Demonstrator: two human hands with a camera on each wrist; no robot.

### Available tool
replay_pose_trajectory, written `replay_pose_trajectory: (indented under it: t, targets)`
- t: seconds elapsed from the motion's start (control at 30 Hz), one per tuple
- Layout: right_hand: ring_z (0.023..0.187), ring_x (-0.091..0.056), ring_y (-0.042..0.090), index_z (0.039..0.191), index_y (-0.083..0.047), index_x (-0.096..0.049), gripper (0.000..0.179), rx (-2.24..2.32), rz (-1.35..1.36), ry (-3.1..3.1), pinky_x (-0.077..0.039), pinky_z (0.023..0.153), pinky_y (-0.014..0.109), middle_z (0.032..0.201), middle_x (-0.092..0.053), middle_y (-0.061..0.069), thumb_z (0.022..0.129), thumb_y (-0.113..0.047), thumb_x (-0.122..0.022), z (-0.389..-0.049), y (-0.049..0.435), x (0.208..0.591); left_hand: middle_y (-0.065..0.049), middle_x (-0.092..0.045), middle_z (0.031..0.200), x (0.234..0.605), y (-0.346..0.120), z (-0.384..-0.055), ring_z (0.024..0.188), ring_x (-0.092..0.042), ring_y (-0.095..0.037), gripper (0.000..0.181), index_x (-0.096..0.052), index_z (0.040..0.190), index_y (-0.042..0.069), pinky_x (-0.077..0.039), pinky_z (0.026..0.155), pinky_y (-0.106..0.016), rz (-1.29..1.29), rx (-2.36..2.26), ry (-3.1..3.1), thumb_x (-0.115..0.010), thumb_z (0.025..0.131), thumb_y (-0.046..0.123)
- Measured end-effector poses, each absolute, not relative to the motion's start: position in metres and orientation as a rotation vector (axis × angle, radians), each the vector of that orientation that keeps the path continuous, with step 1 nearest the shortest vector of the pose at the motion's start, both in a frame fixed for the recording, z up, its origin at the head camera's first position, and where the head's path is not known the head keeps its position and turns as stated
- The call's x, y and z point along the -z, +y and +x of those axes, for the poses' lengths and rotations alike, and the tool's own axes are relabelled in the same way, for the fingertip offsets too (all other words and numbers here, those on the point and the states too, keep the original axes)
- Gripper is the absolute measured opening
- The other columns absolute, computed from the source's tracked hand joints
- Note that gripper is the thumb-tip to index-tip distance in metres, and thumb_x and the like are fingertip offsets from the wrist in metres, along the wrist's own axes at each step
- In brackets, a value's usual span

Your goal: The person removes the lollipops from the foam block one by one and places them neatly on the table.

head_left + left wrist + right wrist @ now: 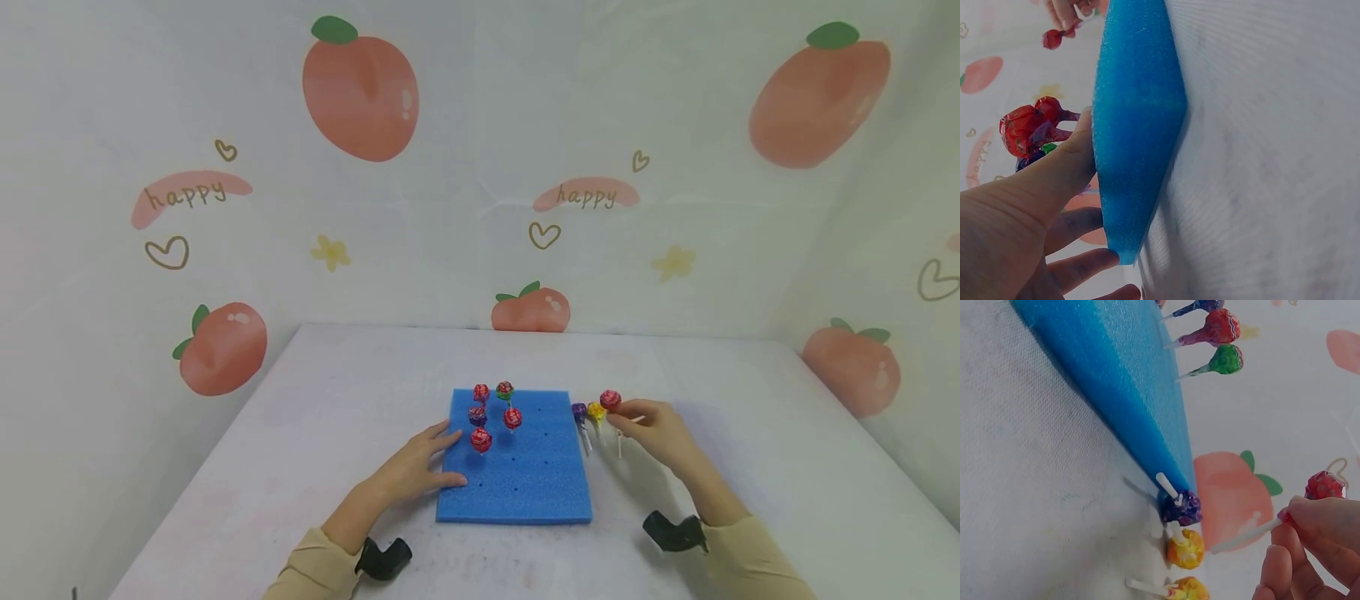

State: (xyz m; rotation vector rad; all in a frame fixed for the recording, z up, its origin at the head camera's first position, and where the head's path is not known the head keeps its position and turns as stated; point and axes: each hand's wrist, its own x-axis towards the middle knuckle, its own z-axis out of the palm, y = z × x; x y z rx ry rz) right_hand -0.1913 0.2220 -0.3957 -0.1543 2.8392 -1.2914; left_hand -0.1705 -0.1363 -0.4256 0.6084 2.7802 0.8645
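A pink-red lollipop [611, 400] is held up by my right hand [656, 429], to the right of a blue foam board [536, 492]. Thumb and fingers pinch it just under the wrapped head, and its white stick [1244, 537] points down toward the table. My left hand [408, 471] rests at the board's left edge, fingers spread, the thumb [1075, 150] lying against its face. Several lollipops stand upright in the board's left half, among them a red one [481, 440] nearest me and a green-and-red one [505, 390] at the back.
Beside the board's right edge lie a purple lollipop [1180, 507] and two yellow lollipops [1185, 549], sticks toward me. Small holes dot the board's face. A white wall [450, 250] printed with peaches stands behind the white table [360, 367].
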Motion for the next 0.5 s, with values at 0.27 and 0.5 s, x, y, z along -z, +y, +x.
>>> replay_pose_trajectory:
  t: [0.27, 0.5]
  targets:
    - [0.081, -0.063, 0.018, 0.109, 0.002, -0.066, 0.032, 1.248, -0.092, 2.857, -0.05, 0.069, 0.026, 0.111, -0.065, 0.022, 0.09, -0.024, -0.062, -0.191, 0.229, 0.397, -0.021, -0.034, 0.148, 0.425, -0.136, -0.169, 0.135, -0.033, -0.043, 0.073, -0.045, 0.138, 0.005, -0.033, 0.106, -0.059, 0.597, -0.862, 2.783, -0.072, 0.079, 0.039]
    - [0.083, -0.063, 0.018, 0.111, 0.003, -0.064, 0.035, 1.205, -0.045, 2.86, -0.051, 0.07, 0.03, 0.114, -0.064, 0.023, 0.091, -0.025, -0.06, -0.193, 0.238, 0.401, -0.021, -0.034, 0.148, 0.424, -0.135, -0.169, 0.135, -0.033, -0.043, 0.073, -0.045, 0.138, 0.005, -0.033, 0.106, -0.059, 0.595, -0.864, 2.785, -0.072, 0.079, 0.038]
